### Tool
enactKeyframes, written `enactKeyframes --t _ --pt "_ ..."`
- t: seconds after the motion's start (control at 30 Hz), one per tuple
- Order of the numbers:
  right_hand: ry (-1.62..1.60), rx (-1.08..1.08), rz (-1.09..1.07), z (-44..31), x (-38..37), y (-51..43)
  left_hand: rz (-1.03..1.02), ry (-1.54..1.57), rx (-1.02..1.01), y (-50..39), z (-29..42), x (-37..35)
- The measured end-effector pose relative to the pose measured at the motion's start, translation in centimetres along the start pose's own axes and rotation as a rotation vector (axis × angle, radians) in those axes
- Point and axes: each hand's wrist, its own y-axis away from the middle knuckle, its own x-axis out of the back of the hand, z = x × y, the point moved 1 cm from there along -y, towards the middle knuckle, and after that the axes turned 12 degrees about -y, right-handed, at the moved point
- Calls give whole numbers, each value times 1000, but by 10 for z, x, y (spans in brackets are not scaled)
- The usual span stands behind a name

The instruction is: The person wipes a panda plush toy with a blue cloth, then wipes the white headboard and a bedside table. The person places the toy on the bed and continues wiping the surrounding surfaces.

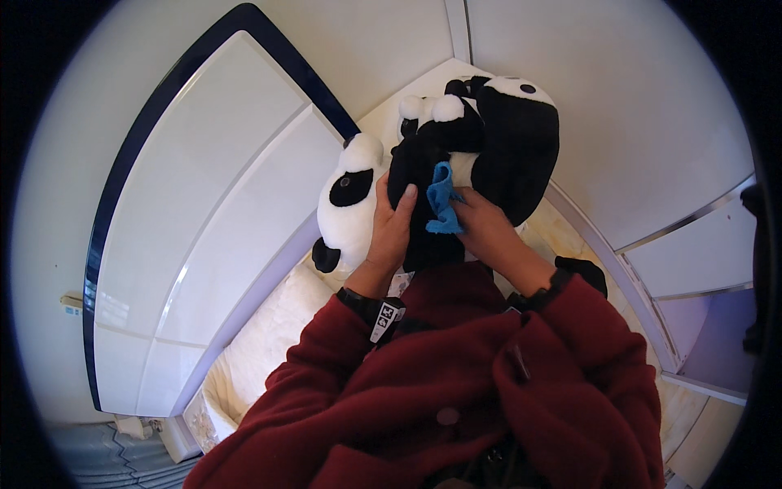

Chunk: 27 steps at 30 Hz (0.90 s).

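Note:
A large black-and-white plush panda (344, 229) lies before me, its white head to the left with a black eye patch and a black ear. My left hand (391, 226) grips a black limb of the plush (418, 165), thumb on top. My right hand (489, 229) holds a crumpled blue cloth (442, 208) against the black plush; some of its fingers are hidden behind the cloth. Farther back a smaller white plush face with two white pompoms (448, 109) shows beside a thick black leg (516, 153) with a white sole.
A white panelled headboard with a dark blue border (226, 189) rises on the left, above cream bedding (275, 318). White cabinet panels (617, 122) stand on the right. Behind the plush is a white surface (391, 113) in the corner. Pale marbled floor (556, 229) shows at right.

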Motion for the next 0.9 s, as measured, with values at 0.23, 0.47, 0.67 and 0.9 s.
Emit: enactKeyframes --t 0.23,0.47,0.67,0.9 --pt "252 376 387 -33 107 -15 39 -249 -80 -7 -2 -4" --pt "500 1 105 -5 35 -24 24 -345 -60 -5 -4 -7" --pt "-29 -2 -109 -11 27 16 -21 -368 -147 6 -8 -3" --pt "496 216 440 -19 90 -18 11 -460 -258 6 -2 -11"
